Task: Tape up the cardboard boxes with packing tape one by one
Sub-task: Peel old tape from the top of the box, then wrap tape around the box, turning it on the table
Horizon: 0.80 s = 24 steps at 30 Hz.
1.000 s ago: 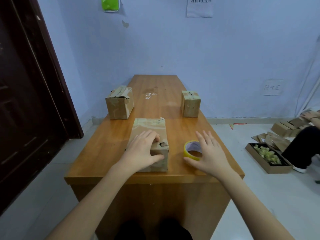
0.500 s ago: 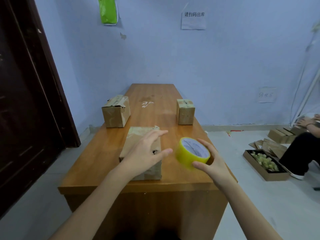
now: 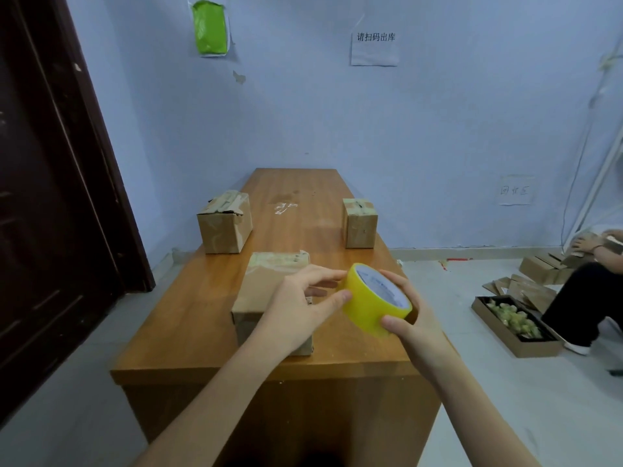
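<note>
Your right hand (image 3: 409, 318) holds the tape (image 3: 374, 301) up above the near end of the table (image 3: 188, 332), its fingers (image 3: 392, 323) wrapped around the yellow roll from the right, thumb on the near rim. The roll is tilted, so its white core faces up and away from you. Your left hand (image 3: 303, 305) meets the roll from the left: the thumb tip presses on the yellow band and the other fingers curl lightly toward the roll's far edge, loosely spread rather than closed around it. Whether they have caught the tape's free end, you cannot tell.

The near box (image 3: 266, 288) lies on the table just below and behind your left hand, partly covered by it, its far top flap patched with old tape. The left box (image 3: 224, 224) stands farther back by the table's left edge. The right box (image 3: 359, 222) stands opposite, by the right edge, well apart from it. A few white scraps (image 3: 285, 207) lie on the bare wood between those two.

On the floor to the right, another person (image 3: 586, 291) sits by a tray (image 3: 512, 335) and stacked cardboard (image 3: 539, 269).
</note>
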Motion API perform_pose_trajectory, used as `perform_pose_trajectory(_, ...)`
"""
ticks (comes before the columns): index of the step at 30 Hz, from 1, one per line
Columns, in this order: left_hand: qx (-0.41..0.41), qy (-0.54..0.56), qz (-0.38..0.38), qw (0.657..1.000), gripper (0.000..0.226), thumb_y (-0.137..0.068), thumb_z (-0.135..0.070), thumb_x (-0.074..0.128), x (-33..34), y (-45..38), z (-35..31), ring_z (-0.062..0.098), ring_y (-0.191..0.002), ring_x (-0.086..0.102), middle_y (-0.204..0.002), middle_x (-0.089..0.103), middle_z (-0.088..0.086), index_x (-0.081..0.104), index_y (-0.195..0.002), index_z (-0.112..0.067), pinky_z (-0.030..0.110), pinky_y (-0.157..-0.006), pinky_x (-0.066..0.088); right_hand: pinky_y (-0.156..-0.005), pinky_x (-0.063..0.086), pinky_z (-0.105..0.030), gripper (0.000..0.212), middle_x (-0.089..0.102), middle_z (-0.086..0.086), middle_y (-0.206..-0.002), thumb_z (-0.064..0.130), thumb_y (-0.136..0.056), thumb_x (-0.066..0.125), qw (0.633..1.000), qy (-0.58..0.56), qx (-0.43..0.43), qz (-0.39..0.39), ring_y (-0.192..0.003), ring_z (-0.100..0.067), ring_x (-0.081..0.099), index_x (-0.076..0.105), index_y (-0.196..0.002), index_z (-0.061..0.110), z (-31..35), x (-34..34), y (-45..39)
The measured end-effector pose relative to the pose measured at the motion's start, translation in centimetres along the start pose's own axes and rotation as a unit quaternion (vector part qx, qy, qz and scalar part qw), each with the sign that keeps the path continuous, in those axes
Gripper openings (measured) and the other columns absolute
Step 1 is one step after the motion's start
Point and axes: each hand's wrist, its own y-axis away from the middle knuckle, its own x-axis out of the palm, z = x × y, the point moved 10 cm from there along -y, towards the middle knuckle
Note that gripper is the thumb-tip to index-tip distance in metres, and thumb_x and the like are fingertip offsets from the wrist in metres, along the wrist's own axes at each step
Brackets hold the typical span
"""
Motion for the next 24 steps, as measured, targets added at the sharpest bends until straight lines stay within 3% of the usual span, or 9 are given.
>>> perform_pose_trajectory(11, -0.06, 0.038, -0.105, 0.992, 0.011, -0.085, -0.02, 0.067, -1.6, 0.1, 2.1, 0.004, -0.074, 0.064, -0.072, 0.069, -0.012, 0.066, -0.077, -0.029, 0.022, -0.068, 0.053, -0.074, 0.054, -0.025, 0.104, 0.066, 0.013, -0.113, 0.075, -0.038, 0.08, 0.999, 0.017, -0.007, -0.037, -0.106, -0.012, 0.063, 0.051, -0.127, 0.027, 0.3, 1.2, -0.3)
perform_pose_trajectory(16, -0.082, 0.044, -0.13, 0.987, 0.013, -0.092, -0.018, 0.056, -1.8, -0.2, 3.0, 0.012, -0.076, 0.064, -0.079, 0.068, -0.001, 0.061, -0.081, -0.023, 0.03, -0.068, 0.056, -0.07, 0.054, -0.02, 0.115, 0.058, 0.014, -0.117, 0.071, -0.038, 0.082, 0.999, 0.022, -0.024, -0.036, -0.104, -0.003, 0.062, 0.039, -0.135, 0.026, 1.5, 2.7, -0.5)
perform_pose_trajectory(20, -0.086, 0.017, -0.13, 0.988, 0.015, -0.094, -0.018, 0.052, -2.7, -0.4, 3.5, 0.013, -0.073, 0.063, -0.079, 0.066, 0.0, 0.058, -0.082, -0.024, 0.027, -0.064, 0.054, -0.064, 0.051, -0.013, 0.085, 0.054, 0.031, -0.106, 0.043, -0.056, 0.08, 0.996, 0.073, -0.041, -0.041, -0.094, 0.012, 0.058, 0.04, -0.129, 0.031, 2.2, 3.5, -0.8)
perform_pose_trajectory(24, -0.111, 0.041, -0.154, 0.981, 0.015, -0.095, -0.017, 0.052, -4.0, -0.6, 4.4, 0.009, -0.067, 0.061, -0.074, 0.065, 0.0, 0.06, -0.082, -0.019, 0.021, -0.06, 0.05, -0.063, 0.051, -0.013, 0.064, 0.054, 0.014, -0.101, 0.054, -0.057, 0.074, 0.989, 0.113, -0.027, -0.094, -0.085, 0.003, 0.059, 0.048, -0.111, 0.034, 3.3, 4.0, -2.0)
